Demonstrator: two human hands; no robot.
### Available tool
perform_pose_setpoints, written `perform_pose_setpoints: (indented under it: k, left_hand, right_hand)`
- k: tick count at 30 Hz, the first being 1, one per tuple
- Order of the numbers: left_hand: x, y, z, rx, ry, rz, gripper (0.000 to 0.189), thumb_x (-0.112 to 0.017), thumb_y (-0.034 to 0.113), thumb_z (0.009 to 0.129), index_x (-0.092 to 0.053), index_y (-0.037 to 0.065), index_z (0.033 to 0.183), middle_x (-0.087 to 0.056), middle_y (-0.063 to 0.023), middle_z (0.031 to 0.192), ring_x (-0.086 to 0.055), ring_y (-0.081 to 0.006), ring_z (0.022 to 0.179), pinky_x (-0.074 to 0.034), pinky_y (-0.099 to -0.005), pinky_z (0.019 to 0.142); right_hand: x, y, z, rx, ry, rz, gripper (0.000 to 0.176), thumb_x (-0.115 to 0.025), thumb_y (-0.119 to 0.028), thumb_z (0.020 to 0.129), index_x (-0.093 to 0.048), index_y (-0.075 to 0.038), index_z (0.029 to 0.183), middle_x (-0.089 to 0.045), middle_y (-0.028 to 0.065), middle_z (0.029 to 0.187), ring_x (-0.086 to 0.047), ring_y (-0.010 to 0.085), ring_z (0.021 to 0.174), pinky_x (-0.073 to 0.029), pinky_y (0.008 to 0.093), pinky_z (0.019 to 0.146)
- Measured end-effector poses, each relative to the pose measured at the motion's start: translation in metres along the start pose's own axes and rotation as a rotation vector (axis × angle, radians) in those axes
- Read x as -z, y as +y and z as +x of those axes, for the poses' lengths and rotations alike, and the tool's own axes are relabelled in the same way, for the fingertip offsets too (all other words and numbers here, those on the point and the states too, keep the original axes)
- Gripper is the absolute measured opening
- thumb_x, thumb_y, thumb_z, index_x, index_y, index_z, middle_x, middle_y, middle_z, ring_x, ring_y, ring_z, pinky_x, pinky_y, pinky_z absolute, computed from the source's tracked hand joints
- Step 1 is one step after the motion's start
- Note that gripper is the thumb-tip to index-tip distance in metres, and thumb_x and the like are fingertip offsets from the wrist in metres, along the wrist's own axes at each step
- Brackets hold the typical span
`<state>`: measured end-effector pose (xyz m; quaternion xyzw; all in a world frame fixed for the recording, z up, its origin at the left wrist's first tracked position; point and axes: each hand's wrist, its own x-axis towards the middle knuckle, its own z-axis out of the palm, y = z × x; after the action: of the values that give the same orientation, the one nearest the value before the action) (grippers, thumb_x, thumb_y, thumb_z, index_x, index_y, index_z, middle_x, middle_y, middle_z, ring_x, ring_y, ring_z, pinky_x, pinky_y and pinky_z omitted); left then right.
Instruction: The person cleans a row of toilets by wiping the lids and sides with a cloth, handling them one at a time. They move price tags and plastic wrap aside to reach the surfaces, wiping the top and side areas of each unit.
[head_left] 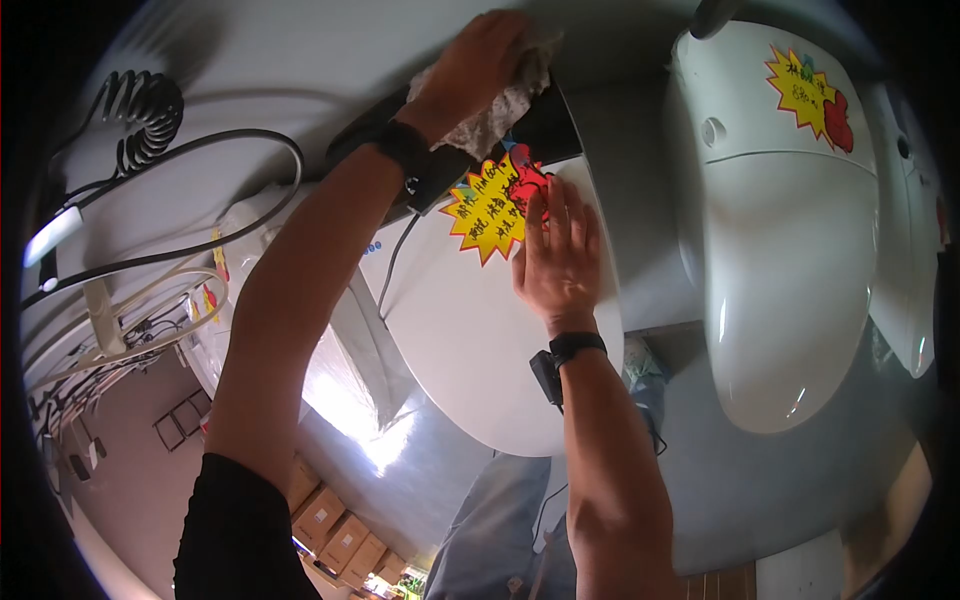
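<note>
A white toilet (470, 370) stands in front of me, its lid down and a dark glossy panel (560, 120) at its rear. My left hand (478, 62) is closed on a crumpled whitish cloth (495, 118) that lies against this panel. A yellow and red star-shaped price sign (485, 220) with handwriting rests on the lid. My right hand (562, 255) lies flat with fingers stretched out, its fingertips over the red part of the sign's right edge. Both wrists wear black bands.
To the right stands another white toilet (790, 260) with its own yellow sign (800, 90). A coiled black hose (145, 110) and cables hang at the left. Beyond a plastic-wrapped white item (365, 350), cardboard boxes (340, 535) sit on the floor side.
</note>
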<state>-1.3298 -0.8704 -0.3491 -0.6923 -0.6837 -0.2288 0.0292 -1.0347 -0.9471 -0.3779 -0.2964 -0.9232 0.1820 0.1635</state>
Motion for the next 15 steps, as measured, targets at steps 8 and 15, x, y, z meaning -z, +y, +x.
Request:
perform_pose_setpoints:
  k: [8, 15]
  left_hand:
    - [-0.020, 0.089, 0.000, -0.345, -0.329, 0.044, 0.048, -0.080, 0.019, 0.091, -0.066, 0.015, 0.138, -0.066, -0.0076, 0.139, -0.063, -0.0310, 0.134, -0.052, -0.0436, 0.112]
    - [-0.010, 0.044, 0.063, -0.012, -0.577, 0.354, 0.046, -0.074, 0.041, 0.092, -0.071, 0.017, 0.131, -0.076, -0.0105, 0.121, -0.073, -0.0317, 0.116, -0.057, -0.0481, 0.103]
  right_hand:
    - [-0.005, 0.000, -0.004, -0.011, -0.023, 0.029, 0.070, -0.068, -0.030, 0.091, -0.050, -0.004, 0.154, -0.042, 0.0201, 0.169, -0.041, 0.0376, 0.157, -0.032, 0.0569, 0.129]
    - [-0.003, 0.002, -0.001, -0.001, -0.016, -0.004, 0.073, -0.073, -0.032, 0.089, -0.052, -0.006, 0.153, -0.043, 0.0183, 0.170, -0.039, 0.0355, 0.158, -0.033, 0.0545, 0.128]
